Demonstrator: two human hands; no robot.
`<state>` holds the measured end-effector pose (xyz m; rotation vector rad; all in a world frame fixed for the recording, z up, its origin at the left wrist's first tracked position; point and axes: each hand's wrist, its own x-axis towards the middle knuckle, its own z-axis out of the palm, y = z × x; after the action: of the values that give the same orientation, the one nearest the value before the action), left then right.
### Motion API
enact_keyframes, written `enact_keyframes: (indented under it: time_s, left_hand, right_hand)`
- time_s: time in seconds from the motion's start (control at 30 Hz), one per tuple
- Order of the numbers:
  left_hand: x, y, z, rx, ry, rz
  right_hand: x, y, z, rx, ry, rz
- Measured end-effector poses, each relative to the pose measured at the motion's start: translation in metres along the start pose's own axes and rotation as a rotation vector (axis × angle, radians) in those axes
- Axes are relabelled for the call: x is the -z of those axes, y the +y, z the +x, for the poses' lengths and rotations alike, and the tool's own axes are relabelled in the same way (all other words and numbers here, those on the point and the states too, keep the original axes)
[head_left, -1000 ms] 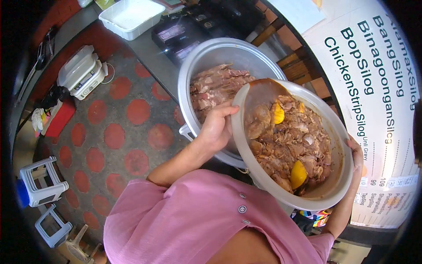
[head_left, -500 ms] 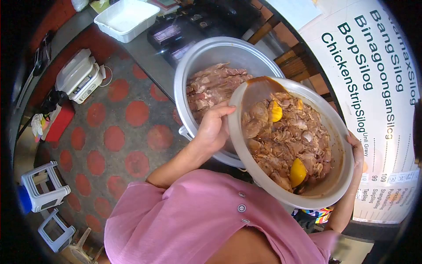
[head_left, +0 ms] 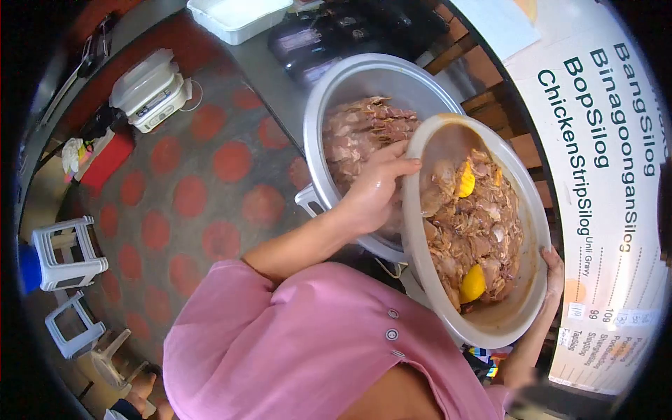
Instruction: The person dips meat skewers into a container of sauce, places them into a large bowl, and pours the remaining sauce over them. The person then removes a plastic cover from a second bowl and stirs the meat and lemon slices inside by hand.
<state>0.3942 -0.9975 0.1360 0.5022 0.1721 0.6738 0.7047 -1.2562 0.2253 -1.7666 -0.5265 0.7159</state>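
head view: your left hand [head_left: 374, 192] grips the near rim of the bowl [head_left: 427, 280], fingers [head_left: 392, 166] curled over the edge and pressed together. your right hand [head_left: 553, 269] cups the far rim, its fingers mostly hidden, so i cannot tell their spread. the bowl of meat [head_left: 476, 224] (two yellow pieces among it) now stands steeper than a second ago, its upper lip over the pot [head_left: 364, 77], which already holds paler meat. the scale [head_left: 157, 94] and stool [head_left: 59, 255] sit on the dotted floor [head_left: 210, 196].
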Motion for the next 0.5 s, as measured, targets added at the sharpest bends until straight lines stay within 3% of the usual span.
enact_keyframes:
  time_s: [0.33, 0.5]
  left_hand:
    - [-0.052, -0.048, 0.009, -0.112, -0.162, 0.343]
    - [-0.071, -0.086, 0.005, -0.012, -0.197, 0.48]
  right_hand:
    - [0.05, 0.067, -0.003, 0.086, 0.026, 0.133]
    - [0.103, 0.098, -0.035, 0.065, 0.164, 0.049]
